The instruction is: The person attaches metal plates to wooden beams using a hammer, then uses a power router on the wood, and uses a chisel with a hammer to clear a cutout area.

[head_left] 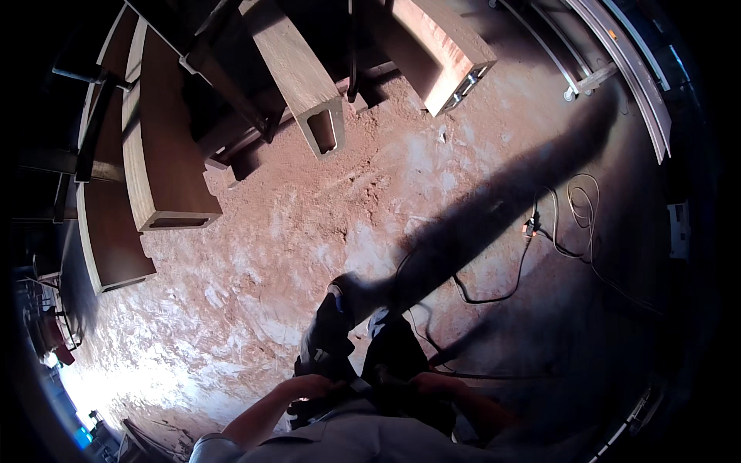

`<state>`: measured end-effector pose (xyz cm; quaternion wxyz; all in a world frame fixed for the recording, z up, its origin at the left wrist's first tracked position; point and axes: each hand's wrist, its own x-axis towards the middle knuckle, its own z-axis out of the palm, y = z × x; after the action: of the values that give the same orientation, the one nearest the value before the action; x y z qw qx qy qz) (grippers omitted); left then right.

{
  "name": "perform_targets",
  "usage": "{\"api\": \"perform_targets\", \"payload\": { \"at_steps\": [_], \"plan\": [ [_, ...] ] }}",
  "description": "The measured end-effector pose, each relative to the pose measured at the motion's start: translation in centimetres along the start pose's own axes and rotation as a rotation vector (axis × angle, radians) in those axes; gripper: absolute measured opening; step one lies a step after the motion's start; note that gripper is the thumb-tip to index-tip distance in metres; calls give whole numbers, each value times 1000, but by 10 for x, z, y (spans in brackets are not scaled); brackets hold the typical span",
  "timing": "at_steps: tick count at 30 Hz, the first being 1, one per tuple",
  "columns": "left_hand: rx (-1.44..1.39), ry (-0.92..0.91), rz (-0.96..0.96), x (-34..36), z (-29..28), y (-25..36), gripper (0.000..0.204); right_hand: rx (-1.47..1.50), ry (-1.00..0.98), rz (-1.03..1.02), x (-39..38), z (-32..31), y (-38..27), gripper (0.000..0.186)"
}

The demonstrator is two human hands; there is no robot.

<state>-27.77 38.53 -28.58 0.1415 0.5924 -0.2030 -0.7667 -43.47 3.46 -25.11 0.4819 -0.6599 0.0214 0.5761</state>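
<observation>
At my waist, my left hand [311, 386] is closed, with its fingers toward the middle of my body against dark cloth. What it grips, if anything, is too dark to name. Across from it, my right hand [432, 383] is also closed at waist height, half in shadow, and its fingertips blend into the dark clothing. A small grey piece [360, 385] shows between the two hands; its kind is unclear. Below them are my dark trouser legs [324, 336] and shoes on the dusty floor [309, 231].
Long hollow brown beams [174, 154] rest on dark supports at the far left; more beams [297, 69] are at the far middle. A black cable [494, 299] with an orange-marked connector [529, 228] lies right of my feet. A wheeled metal frame [571, 85] stands far right.
</observation>
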Motion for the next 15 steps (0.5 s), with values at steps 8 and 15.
{"api": "perform_targets", "payload": {
  "at_steps": [8, 15],
  "plan": [
    [547, -26, -52, 20, -24, 65, 36, -149, 258, -179, 14, 15, 67, 33],
    [323, -110, 15, -4, 15, 82, 30, -27, -14, -141, -32, 13, 46, 39]
  ]
}}
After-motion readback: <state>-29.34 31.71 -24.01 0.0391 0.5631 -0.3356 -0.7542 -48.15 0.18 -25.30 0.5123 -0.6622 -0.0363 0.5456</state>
